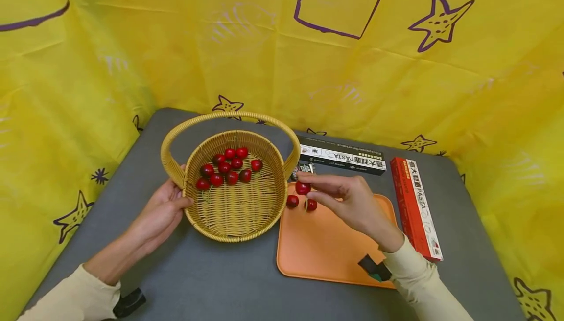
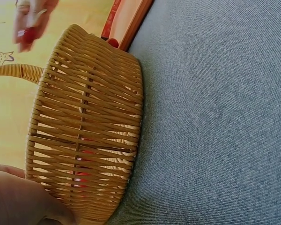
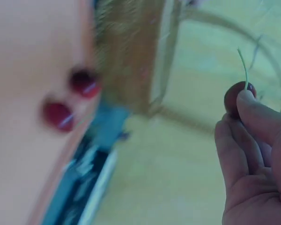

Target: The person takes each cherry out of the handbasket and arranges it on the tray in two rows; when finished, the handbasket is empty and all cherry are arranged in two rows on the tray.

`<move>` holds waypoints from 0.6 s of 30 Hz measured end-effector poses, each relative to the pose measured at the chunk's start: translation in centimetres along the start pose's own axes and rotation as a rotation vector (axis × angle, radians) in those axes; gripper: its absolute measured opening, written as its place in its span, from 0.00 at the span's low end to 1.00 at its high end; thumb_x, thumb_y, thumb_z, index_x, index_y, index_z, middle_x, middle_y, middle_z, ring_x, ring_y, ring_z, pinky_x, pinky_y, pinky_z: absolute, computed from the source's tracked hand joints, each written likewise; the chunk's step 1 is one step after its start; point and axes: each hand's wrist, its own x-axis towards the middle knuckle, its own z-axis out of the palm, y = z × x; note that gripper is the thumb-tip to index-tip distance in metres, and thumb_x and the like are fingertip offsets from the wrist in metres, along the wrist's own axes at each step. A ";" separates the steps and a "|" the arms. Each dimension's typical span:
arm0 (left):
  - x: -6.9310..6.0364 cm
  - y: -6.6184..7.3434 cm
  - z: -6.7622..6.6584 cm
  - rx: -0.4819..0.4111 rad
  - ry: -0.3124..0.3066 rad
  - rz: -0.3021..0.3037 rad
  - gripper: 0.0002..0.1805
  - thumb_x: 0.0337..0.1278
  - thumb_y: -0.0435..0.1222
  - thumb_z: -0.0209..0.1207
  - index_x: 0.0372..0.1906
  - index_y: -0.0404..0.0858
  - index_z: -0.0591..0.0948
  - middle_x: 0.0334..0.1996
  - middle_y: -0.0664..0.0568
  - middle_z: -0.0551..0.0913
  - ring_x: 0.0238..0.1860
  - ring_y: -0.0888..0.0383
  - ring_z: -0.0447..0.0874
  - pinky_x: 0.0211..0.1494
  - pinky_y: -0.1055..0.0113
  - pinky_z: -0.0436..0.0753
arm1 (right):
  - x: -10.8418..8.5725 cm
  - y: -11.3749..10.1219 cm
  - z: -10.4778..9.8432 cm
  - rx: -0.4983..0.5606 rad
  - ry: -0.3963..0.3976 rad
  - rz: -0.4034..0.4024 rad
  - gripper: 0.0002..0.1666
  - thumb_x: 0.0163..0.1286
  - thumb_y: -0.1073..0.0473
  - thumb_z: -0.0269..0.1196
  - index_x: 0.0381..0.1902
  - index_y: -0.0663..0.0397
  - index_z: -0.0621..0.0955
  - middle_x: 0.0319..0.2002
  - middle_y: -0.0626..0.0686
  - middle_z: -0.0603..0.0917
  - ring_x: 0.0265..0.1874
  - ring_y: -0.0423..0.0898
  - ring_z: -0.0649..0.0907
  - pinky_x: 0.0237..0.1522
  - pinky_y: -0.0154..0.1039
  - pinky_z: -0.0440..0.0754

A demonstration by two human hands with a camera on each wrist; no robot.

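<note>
My left hand [image 1: 154,216] grips the left rim of a round woven basket [image 1: 240,213], near the foot of its arched handle. Several red cherries [image 1: 224,167] lie in the far left half of the basket. Between thumb and fingers, my right hand [image 1: 357,203] pinches a single cherry [image 1: 302,187] above the left edge of an orange tray [image 1: 326,252]; its green stem [image 3: 244,65] shows in the right wrist view. Two more cherries [image 1: 293,201] sit on the tray, just under that hand. Seen from the left wrist, the basket wall [image 2: 84,126] stands beside the left thumb.
Behind the tray lies a black and white pasta box [image 1: 341,154], partly beside a small dark packet [image 1: 306,168]. A red and white pasta box [image 1: 416,208] lies right of the tray. Yellow patterned cloth [image 1: 273,57] walls in the grey table [image 1: 229,282].
</note>
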 end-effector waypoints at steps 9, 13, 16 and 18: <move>0.0 -0.2 0.0 0.001 -0.006 0.010 0.51 0.68 0.16 0.40 0.84 0.39 0.24 0.85 0.45 0.24 0.84 0.50 0.24 0.84 0.56 0.39 | -4.2 5.1 -2.0 -0.117 0.062 0.244 0.28 0.71 0.64 0.71 0.67 0.40 0.85 0.57 0.44 0.89 0.52 0.39 0.89 0.49 0.33 0.88; 0.0 -0.2 0.0 0.003 -0.008 0.022 0.50 0.68 0.16 0.40 0.84 0.38 0.26 0.85 0.44 0.26 0.84 0.50 0.25 0.84 0.56 0.40 | -4.7 6.6 -1.7 -0.167 0.064 0.251 0.28 0.70 0.65 0.71 0.67 0.43 0.85 0.56 0.47 0.90 0.52 0.42 0.90 0.49 0.35 0.88; 0.0 -0.3 0.0 -0.001 -0.007 0.021 0.51 0.69 0.16 0.40 0.84 0.38 0.25 0.85 0.44 0.25 0.84 0.50 0.25 0.84 0.56 0.40 | -4.8 7.8 -1.4 -0.200 0.047 0.239 0.27 0.69 0.66 0.72 0.66 0.48 0.86 0.56 0.50 0.90 0.53 0.45 0.89 0.50 0.38 0.88; 0.0 -0.3 -0.1 0.000 -0.005 0.019 0.50 0.69 0.16 0.40 0.84 0.38 0.26 0.86 0.44 0.26 0.84 0.50 0.26 0.84 0.57 0.41 | -4.7 8.5 -1.1 -0.223 0.029 0.234 0.26 0.69 0.67 0.71 0.65 0.50 0.86 0.57 0.50 0.90 0.54 0.46 0.89 0.52 0.40 0.88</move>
